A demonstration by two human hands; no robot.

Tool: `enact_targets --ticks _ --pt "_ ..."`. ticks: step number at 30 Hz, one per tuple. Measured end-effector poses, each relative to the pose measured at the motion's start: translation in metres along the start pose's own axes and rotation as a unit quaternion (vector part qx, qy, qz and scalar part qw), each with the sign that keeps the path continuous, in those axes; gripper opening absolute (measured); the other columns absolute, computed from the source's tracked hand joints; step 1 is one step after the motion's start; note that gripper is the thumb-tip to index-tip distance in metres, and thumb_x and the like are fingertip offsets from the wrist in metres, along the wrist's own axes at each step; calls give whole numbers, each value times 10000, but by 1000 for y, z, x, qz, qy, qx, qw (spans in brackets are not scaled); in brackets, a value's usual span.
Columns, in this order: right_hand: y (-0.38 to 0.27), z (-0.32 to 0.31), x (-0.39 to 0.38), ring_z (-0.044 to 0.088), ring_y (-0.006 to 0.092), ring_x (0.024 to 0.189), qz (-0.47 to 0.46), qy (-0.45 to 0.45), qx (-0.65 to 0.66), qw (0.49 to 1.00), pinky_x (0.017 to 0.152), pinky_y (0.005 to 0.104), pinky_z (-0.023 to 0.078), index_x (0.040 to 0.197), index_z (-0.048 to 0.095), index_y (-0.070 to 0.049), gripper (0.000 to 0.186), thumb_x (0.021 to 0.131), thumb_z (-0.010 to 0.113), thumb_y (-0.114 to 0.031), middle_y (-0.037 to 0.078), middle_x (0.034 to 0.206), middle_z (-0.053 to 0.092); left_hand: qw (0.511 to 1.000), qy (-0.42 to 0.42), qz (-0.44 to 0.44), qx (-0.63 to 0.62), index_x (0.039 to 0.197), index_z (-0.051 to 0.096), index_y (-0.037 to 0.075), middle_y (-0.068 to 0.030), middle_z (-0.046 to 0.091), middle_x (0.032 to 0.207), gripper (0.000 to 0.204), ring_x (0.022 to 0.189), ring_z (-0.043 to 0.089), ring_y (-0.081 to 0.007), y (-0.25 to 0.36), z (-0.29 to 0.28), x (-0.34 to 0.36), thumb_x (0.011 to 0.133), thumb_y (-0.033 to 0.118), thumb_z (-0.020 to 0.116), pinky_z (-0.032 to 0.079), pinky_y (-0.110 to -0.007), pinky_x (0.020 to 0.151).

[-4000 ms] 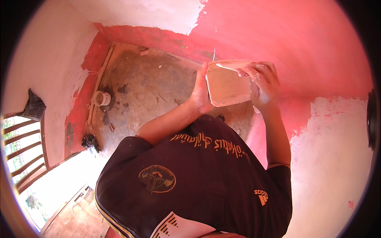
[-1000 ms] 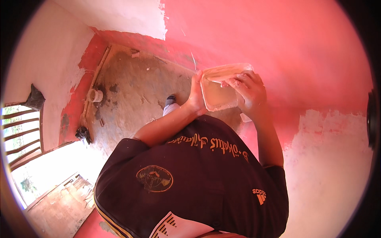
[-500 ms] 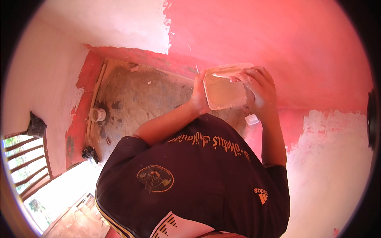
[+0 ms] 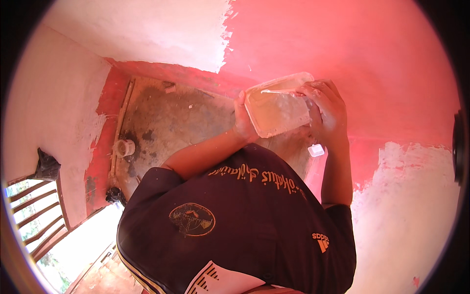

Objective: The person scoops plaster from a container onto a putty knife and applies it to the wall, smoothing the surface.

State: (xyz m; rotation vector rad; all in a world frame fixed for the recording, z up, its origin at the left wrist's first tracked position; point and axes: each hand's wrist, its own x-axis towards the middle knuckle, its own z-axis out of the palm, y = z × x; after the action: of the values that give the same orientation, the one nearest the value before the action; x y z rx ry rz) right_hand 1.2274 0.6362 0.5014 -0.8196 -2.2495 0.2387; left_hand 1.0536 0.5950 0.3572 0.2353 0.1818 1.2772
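My left hand (image 4: 245, 120) grips the left side of a shallow rectangular plastic tub (image 4: 265, 134), thumb up along its rim. Pale residue coats the inside of the tub, which is tilted so its opening faces me. In my right hand (image 4: 329, 109) is a thin, flat tool with a whitish edge (image 4: 280, 91), lying across the tub's mouth. Its grip is hidden by my curled fingers, so its exact kind does not show. Whitish smears mark the right fingers.
Ahead stands a wall (image 4: 313, 39), part pink and part pale with a ragged border. A small bucket (image 4: 124, 148) sits on the stained floor (image 4: 186, 117) at left. Near it lies a dark bundle (image 4: 115, 195). A barred window (image 4: 36, 210) is at lower left. A small white squarish thing (image 4: 316, 150) shows below my right hand.
The tub has turned slightly, its right side rising. My right hand has shifted a little to the right, and more of the thin tool now shows over the opening. The view has shifted slightly.
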Motion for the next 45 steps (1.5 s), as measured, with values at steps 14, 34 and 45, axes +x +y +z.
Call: enact_targets --ticks 14,34,45 --pt "4 44 17 614 335 964 110 -106 10 988 834 444 515 1069 704 -28 262 844 582 31 124 957 684 987 108 -100 -60 1504 471 97 -122 539 1494 812 1370 528 -324 32 -3 -9 1000 683 222 431 -540 1136" --pt "-8 58 29 648 305 993 89 -121 30 988 874 422 526 1115 716 -42 301 846 616 50 97 1010 716 985 42 -116 -123 1531 442 120 -147 483 1545 854 1413 478 -366 43 -20 -12 960 743 313 385 -588 1169" --pt "-24 72 23 628 264 964 19 -153 -75 985 796 427 502 1066 719 -118 327 788 623 25 36 955 685 992 40 -97 -72 1491 478 93 -172 527 1485 847 1370 518 -385 47 -21 -17 958 731 313 420 -606 1134"
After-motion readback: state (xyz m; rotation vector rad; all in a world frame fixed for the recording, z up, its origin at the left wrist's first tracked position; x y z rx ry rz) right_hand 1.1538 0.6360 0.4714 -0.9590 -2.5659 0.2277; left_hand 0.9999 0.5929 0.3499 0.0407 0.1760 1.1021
